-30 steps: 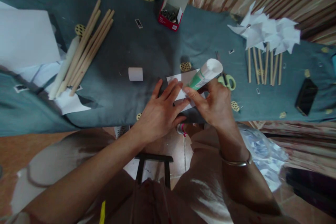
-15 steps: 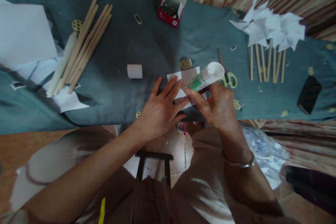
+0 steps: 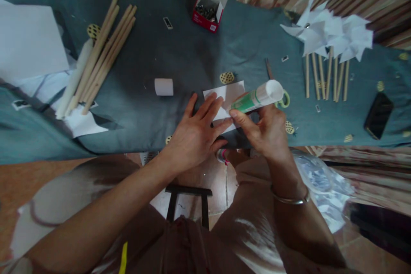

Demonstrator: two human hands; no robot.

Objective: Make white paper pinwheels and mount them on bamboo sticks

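Observation:
A white paper piece (image 3: 233, 90) lies near the table's front edge, partly covered by both hands. My left hand (image 3: 201, 130) rests on it with fingers spread, pressing its left side. In my right hand (image 3: 265, 130) is a green and white glue stick (image 3: 253, 97), tilted so its lower end meets the paper and its white base points up to the right. Behind the glue stick, scissors (image 3: 284, 99) with light green handles are partly hidden. To the left of my left hand lies a short white cylinder (image 3: 164, 87), which looks like the glue stick's cap.
Wooden sticks (image 3: 107, 47) lie at left beside white paper sheets (image 3: 32, 43). An open red box (image 3: 205, 19) of small metal pieces stands at the back. White paper pinwheels (image 3: 337, 34) on sticks lie at right, near a black phone-like object (image 3: 379, 115).
The glue stick has tipped further to the right, its upper end lower and nearer the scissors. My right hand has shifted slightly with it; my left hand stays on the paper.

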